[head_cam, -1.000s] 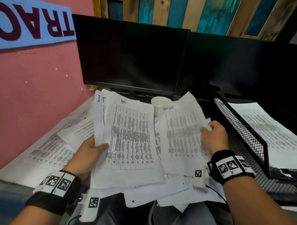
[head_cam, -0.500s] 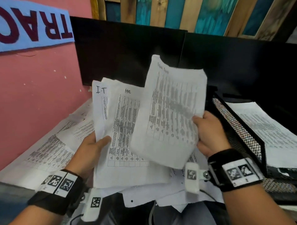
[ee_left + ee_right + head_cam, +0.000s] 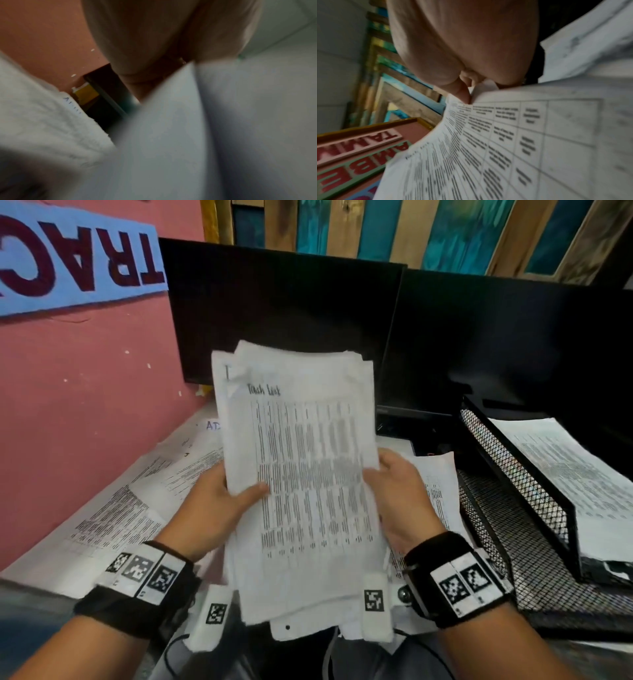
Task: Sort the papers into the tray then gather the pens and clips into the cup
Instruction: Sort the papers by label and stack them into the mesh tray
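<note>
A stack of printed papers (image 3: 301,467) is held upright in front of me over the desk. My left hand (image 3: 219,501) grips its left edge, thumb on the top sheet. My right hand (image 3: 397,491) pinches the right edge; in the right wrist view the thumb (image 3: 462,93) presses on the table-printed stack of papers (image 3: 505,142). The left wrist view is blurred, showing the left hand (image 3: 154,40) against the stack of papers (image 3: 171,135). A black mesh tray (image 3: 513,484) stands to the right with a paper (image 3: 575,470) in its upper tier. The cup, pens and clips are hidden.
More loose sheets (image 3: 130,501) lie on the desk at the left and under the stack at the right (image 3: 438,484). Two dark monitors (image 3: 281,313) stand behind. A pink wall (image 3: 75,405) bounds the left side.
My right hand has brought its sheet left onto the papers in my left hand; both hands now hold one stack, raised higher. The white cup behind is now covered.
</note>
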The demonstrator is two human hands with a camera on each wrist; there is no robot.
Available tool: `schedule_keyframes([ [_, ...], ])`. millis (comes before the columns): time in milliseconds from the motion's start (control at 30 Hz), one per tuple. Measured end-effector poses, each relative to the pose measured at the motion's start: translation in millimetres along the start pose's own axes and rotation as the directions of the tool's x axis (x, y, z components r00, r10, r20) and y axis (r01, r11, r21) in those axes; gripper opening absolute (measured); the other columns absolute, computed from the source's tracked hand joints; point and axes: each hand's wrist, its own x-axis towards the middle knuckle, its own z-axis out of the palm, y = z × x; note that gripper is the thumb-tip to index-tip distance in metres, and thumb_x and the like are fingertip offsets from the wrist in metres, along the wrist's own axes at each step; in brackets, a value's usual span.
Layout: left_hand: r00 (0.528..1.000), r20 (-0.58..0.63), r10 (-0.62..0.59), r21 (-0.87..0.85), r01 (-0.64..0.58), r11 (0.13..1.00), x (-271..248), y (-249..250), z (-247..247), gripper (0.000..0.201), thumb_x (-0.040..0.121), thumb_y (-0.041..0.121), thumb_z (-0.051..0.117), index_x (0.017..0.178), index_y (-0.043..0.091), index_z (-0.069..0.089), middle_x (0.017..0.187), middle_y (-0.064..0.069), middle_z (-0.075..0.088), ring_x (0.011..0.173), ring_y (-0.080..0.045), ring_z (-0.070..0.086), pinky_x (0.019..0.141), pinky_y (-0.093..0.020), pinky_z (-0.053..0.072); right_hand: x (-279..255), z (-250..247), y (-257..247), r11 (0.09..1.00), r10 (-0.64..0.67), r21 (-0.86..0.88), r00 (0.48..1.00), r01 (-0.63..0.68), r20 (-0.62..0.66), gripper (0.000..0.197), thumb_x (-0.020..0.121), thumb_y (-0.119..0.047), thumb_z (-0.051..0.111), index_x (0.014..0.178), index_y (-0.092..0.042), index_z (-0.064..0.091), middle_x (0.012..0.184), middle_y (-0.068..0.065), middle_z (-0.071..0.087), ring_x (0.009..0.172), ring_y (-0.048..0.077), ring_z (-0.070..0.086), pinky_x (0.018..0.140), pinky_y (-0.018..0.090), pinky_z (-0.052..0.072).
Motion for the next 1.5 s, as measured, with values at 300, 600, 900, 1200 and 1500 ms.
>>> schedule_keyframes([
  [300,0.944,-0.115,0.308,-0.078,-0.317,0.945,23.0,52.4,-3.1,0.026,0.096,0.010,0.070,0.107,0.034,0.072,0.105,0.023,0.080,0.102,-0.003,0.077,0.084,-0.021,0.061,-21.9,-15.3,-48.5,0.875,-0.484,-0.069,0.863,0.480,-0.146,0.030,0.105,0.001,0.051,0.118,-0.026,0.056,0.115,-0.007,0.075,0.108,0.009,0.072,0.098,0.033,0.059],
  [600,0.997,-0.014,0.077,-0.198,-0.078,0.977,15.7,19.1,20.1,0.026,0.094,0.027,0.070,0.120,0.025,0.071,0.115,0.012,0.081,0.108,-0.009,0.077,0.098,-0.038,0.059,-22.8,-13.3,1.8,0.967,-0.255,-0.012,0.964,0.255,-0.072,0.043,0.105,-0.008,0.058,0.117,-0.049,0.055,0.120,-0.022,0.073,0.115,0.002,0.070,0.110,0.047,0.053],
  [900,0.999,-0.028,-0.017,-0.287,0.009,0.958,18.1,7.4,34.3,0.032,0.095,0.041,0.072,0.122,0.023,0.074,0.120,0.001,0.080,0.116,-0.023,0.074,0.105,-0.054,0.055,-17.0,-3.4,9.0,0.977,-0.204,0.045,0.972,0.210,-0.118,0.037,0.104,-0.012,0.060,0.115,-0.047,0.059,0.119,-0.016,0.074,0.116,0.009,0.070,0.107,0.043,0.054],
  [1200,0.978,-0.195,-0.071,-0.305,0.009,0.952,29.2,-5.1,28.0,0.015,0.105,0.017,0.063,0.114,0.018,0.075,0.113,-0.001,0.082,0.106,-0.022,0.079,0.103,-0.052,0.058,-12.7,-9.4,33.0,0.953,0.147,0.294,0.960,-0.072,-0.240,0.071,0.096,-0.014,0.074,0.148,-0.036,0.032,0.146,0.003,0.049,0.127,0.019,0.056,0.108,0.042,0.048],
  [1500,0.991,-0.130,0.015,-0.347,-0.059,0.936,27.8,16.4,43.1,0.021,0.109,0.022,0.058,0.124,0.023,0.072,0.125,0.002,0.079,0.116,-0.021,0.075,0.103,-0.048,0.057,-18.1,5.1,10.5,0.853,0.137,0.514,0.989,-0.092,-0.050,0.028,0.107,-0.005,0.054,0.127,-0.019,0.067,0.122,0.005,0.079,0.114,0.026,0.074,0.095,0.044,0.062],
])
